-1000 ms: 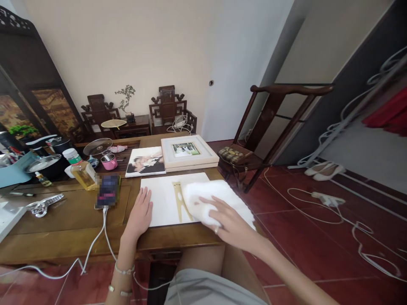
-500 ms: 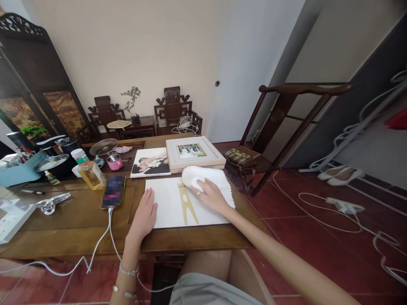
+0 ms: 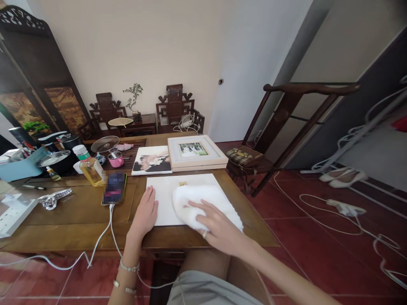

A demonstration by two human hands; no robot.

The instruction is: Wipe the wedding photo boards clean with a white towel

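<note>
A flat white panel (image 3: 163,188) lies at the table's front edge. My left hand (image 3: 145,212) rests flat on its left side, fingers stretched out and close together. Over the panel's right half lies a fluffy white cloth (image 3: 184,199), and its scalloped edge reaches past the panel's right side. My right hand (image 3: 218,226) grips and presses the cloth near the front edge, its fingertips sunk in the pile. Only the top of a gold-coloured, V-shaped piece (image 3: 182,184) on the panel shows; the cloth hides the rest.
Behind the panel lie a photo print (image 3: 152,161) and a boxed picture frame (image 3: 197,161). Leftward are a phone (image 3: 113,188) on a white cable, an oil-coloured bottle (image 3: 92,169), a pink mug (image 3: 115,159), a hair clip (image 3: 54,198) and a power strip (image 3: 15,214). A wooden chair (image 3: 280,114) stands right.
My right hand has drawn the cloth toward me, from the panel's far right to its front, covering most of the gold piece. My left hand stays in place.
</note>
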